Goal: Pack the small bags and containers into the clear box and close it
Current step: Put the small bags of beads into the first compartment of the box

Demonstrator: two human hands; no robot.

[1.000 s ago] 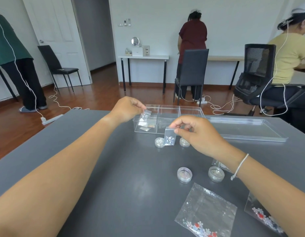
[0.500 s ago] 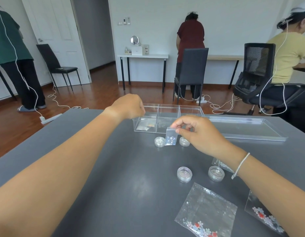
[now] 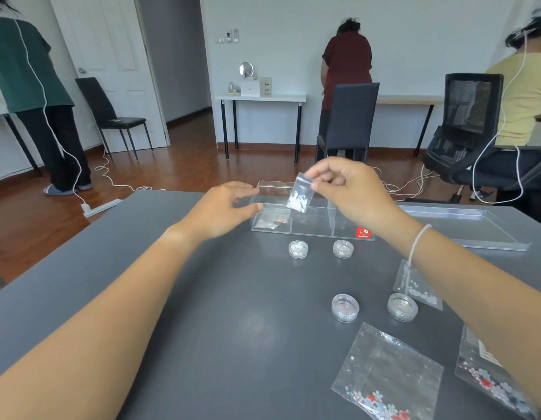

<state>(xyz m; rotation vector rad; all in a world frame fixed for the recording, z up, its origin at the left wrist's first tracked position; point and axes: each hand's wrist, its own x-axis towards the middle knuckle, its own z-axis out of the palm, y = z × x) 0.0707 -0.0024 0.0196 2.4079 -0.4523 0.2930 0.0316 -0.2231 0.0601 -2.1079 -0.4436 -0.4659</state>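
The left hand (image 3: 220, 212) is empty, its fingers (image 3: 248, 207) loosely apart and reaching toward the left end of the clear box (image 3: 311, 234), just beside its wall but, as far as I can tell, not touching it. In the compartment directly beyond these fingers some small bags (image 3: 270, 222) already lie flat, so this part of the packing looks done.

To the right of them, the right hand (image 3: 351, 189) holds one small bag with silver pieces (image 3: 298, 198). Its fingers (image 3: 319, 184) are pinched together on the top edge of the bag, and the bag hangs down tilted above the middle compartment, not yet inside. I judge that this bag is the step in hand and that it must be lowered into the box.

Much is left. Nearer to the person than both hands, four round containers stand on the grey worktop (image 3: 202, 298): two close to the front wall of the box (image 3: 298, 249) (image 3: 343, 248), and two more below the right wrist (image 3: 345, 307) (image 3: 402, 306). A small bag of pale pieces (image 3: 421, 289) lies just beside the right forearm. Two larger bags with flower shapes lie closest to the person, one in the middle (image 3: 387, 374) and one partly under the right arm (image 3: 481, 374).

The lid (image 3: 475, 228) lies flat on the worktop, to the right of the right hand and beside the box. The box is open, so closing it comes last
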